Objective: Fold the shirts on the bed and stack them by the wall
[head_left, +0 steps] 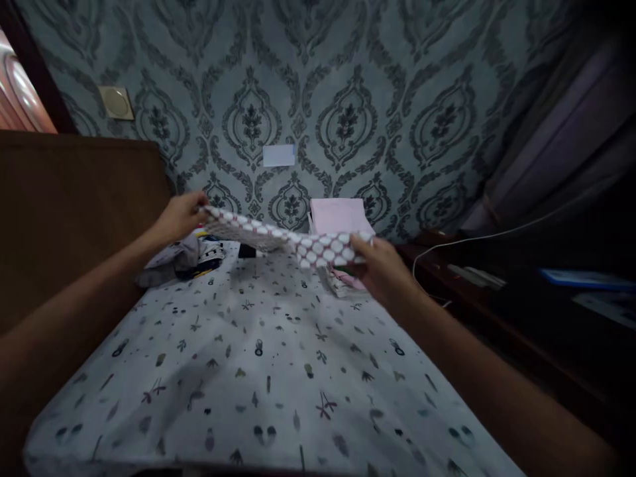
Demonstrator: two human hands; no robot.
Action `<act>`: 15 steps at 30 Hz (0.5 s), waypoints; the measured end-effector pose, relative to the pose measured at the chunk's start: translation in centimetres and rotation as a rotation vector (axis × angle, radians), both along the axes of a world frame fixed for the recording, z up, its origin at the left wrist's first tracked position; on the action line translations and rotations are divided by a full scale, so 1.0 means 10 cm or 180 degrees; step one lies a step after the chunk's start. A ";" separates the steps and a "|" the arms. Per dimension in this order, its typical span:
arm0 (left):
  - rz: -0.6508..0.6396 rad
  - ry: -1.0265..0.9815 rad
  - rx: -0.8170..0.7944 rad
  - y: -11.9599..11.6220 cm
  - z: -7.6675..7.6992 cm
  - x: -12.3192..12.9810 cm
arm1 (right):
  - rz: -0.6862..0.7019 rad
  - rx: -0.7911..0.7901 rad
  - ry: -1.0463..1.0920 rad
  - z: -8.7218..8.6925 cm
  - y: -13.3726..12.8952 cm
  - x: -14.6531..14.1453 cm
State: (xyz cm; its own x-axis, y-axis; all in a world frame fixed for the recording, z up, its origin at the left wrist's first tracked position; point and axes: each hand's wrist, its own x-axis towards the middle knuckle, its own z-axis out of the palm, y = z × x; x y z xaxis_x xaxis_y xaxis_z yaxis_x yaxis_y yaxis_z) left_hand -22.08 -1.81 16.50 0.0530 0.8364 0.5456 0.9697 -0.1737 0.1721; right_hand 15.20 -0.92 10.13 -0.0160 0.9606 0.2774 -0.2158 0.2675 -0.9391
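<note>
Single head cam, worn on the person. Sat above the near edge of the patterned sheet (278, 384), aimed forward and tilted down along it. Wall (298, 86) faced the lens at the far end, filling the upper part. Wooden panel (74, 218) bounded the left, curtain (551, 146) the right. View was wide, close in: both forearms ran in from the lower corners, left hand (183, 215) and right hand (385, 268) landed mid-frame, near the far end.

The clothes pile (179, 260) lay at the sheet's (278, 371) far left, the folded stack (340, 215) at its far right, the wall (298, 86) behind both.
</note>
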 end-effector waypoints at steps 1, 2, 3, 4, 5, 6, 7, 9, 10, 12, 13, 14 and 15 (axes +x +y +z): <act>-0.0173 0.0006 -0.0251 -0.08 -0.21 -0.03 | 0.0083 -0.0272 -0.0015 -0.18 -0.17 0.04; -0.0301 0.0014 -0.0553 -0.17 -0.43 -0.05 | 0.0177 -0.0541 -0.0034 -0.36 -0.35 0.07; -0.0411 0.0028 -0.0843 -0.27 -0.64 -0.06 | 0.0338 -0.0806 -0.0110 -0.54 -0.52 0.11; -0.0520 0.0036 -0.1128 -0.38 -0.84 -0.07 | 0.0509 -0.1072 -0.0210 -0.71 -0.69 0.14; -0.0592 0.0048 -0.1379 -0.49 -1.02 -0.06 | 0.0647 -0.1312 -0.0298 -0.87 -0.84 0.17; -0.0687 0.0094 -0.1630 -0.59 -1.17 -0.05 | 0.0765 -0.1537 -0.0379 -1.01 -0.98 0.19; -0.0762 0.0141 -0.1835 -0.69 -1.28 -0.04 | 0.0842 -0.1711 -0.0434 -1.13 -1.10 0.20; -0.0859 0.0252 -0.2091 -0.85 -1.40 -0.02 | 0.0893 -0.1947 -0.0491 -1.29 -1.30 0.22; -0.0880 0.0300 -0.2153 -0.92 -1.41 -0.01 | 0.0881 -0.2022 -0.0508 -1.33 -1.37 0.22; -0.0893 0.0398 -0.2217 -1.04 -1.38 0.00 | 0.0848 -0.2124 -0.0568 -1.37 -1.51 0.24; -0.0900 0.0434 -0.2251 -1.11 -1.35 0.00 | 0.0839 -0.2158 -0.0610 -1.38 -1.57 0.25; -0.0908 0.0444 -0.2298 -1.17 -1.32 0.00 | 0.0866 -0.2183 -0.0659 -1.39 -1.64 0.27; -0.0930 0.0425 -0.2358 -1.24 -1.29 0.01 | 0.0936 -0.2202 -0.0733 -1.41 -1.71 0.29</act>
State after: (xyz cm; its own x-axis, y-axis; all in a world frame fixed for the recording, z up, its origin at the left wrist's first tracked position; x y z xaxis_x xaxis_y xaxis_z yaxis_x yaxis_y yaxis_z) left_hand -21.98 -14.19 3.59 0.3508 0.9206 -0.1715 0.9232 -0.3094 0.2278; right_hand 18.15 -18.03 -3.94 -0.2810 0.8613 -0.4234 0.0332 -0.4322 -0.9012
